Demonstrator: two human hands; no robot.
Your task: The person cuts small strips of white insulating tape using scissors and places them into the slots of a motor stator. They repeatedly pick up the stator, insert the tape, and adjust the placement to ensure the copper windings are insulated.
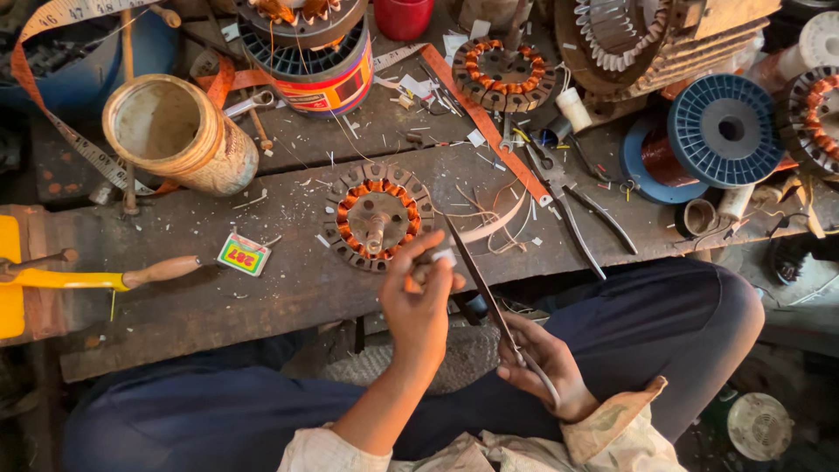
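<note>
My left hand point(419, 310) is raised over the bench edge and pinches a small white strip point(442, 257) between thumb and fingers. My right hand point(544, 360) rests lower, by my lap, and grips the handles of long dark scissors point(476, 280). Their blades point up and left, the tip reaching just beside the white strip. Right behind the left hand, a round motor stator point(376, 214) with orange copper windings lies flat on the wooden bench point(262, 297). Thin white strips point(494, 223) lie loose to its right.
Pliers point(577, 210) lie right of the stator. A blue wire spool point(721, 131), a second stator point(502, 74), a tan open can point(179, 135), a tape measure point(52, 96), a small colourful box point(243, 253) and a wooden-handled tool point(162, 271) crowd the bench.
</note>
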